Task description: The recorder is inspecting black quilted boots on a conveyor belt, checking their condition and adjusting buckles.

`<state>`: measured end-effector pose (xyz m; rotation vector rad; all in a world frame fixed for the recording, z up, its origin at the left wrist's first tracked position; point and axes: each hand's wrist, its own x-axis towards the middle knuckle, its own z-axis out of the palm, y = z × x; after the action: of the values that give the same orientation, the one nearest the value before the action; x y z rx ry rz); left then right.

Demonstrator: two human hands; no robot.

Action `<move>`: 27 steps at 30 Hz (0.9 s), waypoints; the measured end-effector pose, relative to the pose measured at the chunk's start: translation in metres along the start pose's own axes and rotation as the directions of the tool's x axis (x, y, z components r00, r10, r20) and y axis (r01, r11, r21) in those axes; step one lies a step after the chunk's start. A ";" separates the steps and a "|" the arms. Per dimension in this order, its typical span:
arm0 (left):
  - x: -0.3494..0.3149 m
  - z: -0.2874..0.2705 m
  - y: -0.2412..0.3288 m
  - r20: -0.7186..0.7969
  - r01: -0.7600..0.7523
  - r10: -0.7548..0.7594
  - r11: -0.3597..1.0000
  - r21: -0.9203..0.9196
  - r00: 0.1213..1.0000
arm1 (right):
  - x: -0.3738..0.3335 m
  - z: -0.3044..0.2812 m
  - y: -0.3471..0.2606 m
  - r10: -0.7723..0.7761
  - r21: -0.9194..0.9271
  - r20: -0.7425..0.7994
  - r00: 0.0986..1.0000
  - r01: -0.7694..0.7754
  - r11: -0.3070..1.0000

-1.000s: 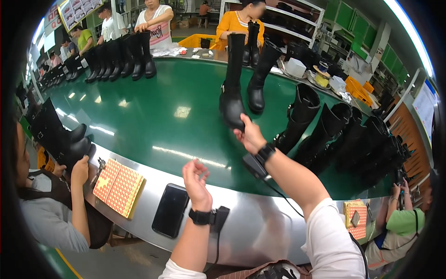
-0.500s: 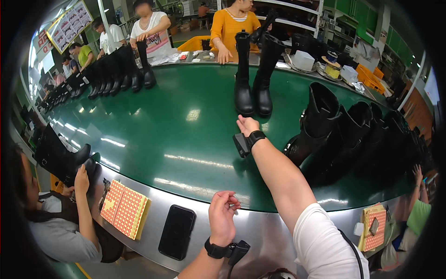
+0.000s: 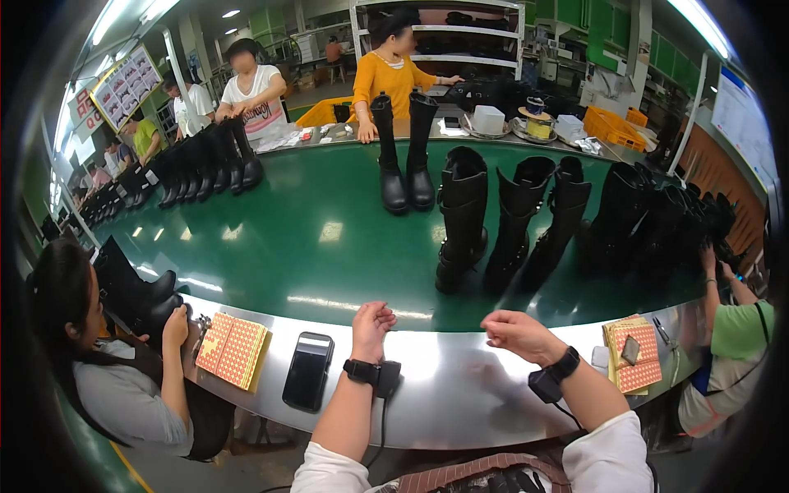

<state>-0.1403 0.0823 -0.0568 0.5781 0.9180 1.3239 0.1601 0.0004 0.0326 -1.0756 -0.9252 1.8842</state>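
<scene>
My left hand (image 3: 374, 331) hovers over the near edge of the green table, fingers loosely bent and holding nothing visible. Level with it, my right hand (image 3: 523, 337) is over the metal edge, its fingers half curled and pointing left, also with nothing visible in it. Neither touches a boot. Nearest to them, a tall black boot with studded straps (image 3: 462, 218) stands upright beyond my right hand. A pair of plain tall black boots (image 3: 407, 164) stands farther back. Below my left hand lies a black phone (image 3: 309, 371) on the metal ledge.
More black boots line the table (image 3: 329, 279) at right (image 3: 625, 205) and far left (image 3: 205, 156). Red-patterned pads lie left (image 3: 234, 349) and right (image 3: 634, 361) on the ledge. A co-worker at left (image 3: 123, 361) handles boots; another in orange (image 3: 390, 78) stands opposite.
My right hand has drawn back from the plain boots to the near edge. My view has shifted, showing more of the right-hand row. The co-worker in orange now reaches toward dark items at the back.
</scene>
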 end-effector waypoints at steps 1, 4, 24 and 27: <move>-0.002 0.000 0.001 0.030 -0.009 0.009 1.000 0.000 1.000 | -0.020 -0.016 0.004 0.002 0.104 -0.036 0.999 0.001 0.995; -0.003 -0.005 0.001 -0.014 -0.025 0.024 1.000 -0.012 1.000 | -0.047 -0.050 0.011 0.004 0.357 -0.178 0.984 0.061 0.932; 0.029 0.261 -0.058 0.289 -0.292 0.600 -0.095 0.952 0.746 | -0.025 -0.118 0.061 -0.033 0.604 -0.187 0.982 0.141 0.785; 0.059 0.246 -0.067 0.215 -0.328 0.756 0.000 0.945 0.619 | -0.028 -0.111 0.055 -0.023 0.570 -0.201 0.979 0.136 0.810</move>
<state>0.1000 0.1608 0.0089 1.9316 2.0114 1.4777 0.2559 -0.0248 -0.0474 -0.7933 -0.2372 1.7829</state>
